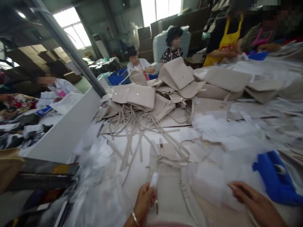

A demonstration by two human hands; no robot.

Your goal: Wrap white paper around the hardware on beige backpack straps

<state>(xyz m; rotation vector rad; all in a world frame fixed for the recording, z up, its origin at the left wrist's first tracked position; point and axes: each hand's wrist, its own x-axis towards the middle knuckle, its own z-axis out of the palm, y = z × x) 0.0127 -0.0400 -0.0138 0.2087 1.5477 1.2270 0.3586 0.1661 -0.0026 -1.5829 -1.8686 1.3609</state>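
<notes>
My left hand (144,199) is closed, thumb pressed against a small white strip (154,180) that sticks up past the fingers. Below that hand lies a beige bag (169,192), with straps and a gold-coloured metal piece near my fingers. A buckled beige strap (189,198) runs along the bag's right side. To the right, my right hand (252,198) has its fingers drawn together at the edge of a thin white sheet (213,179), seemingly pinching it; blur hides the exact contact. Both hands are low in the picture.
A blue tape dispenser (274,176) stands beyond my right hand. Beige bags (139,96) with dangling straps are heaped across the table. Loose white sheets (101,179) cover the left side, near a white partition (63,126). Several people work around the tables behind.
</notes>
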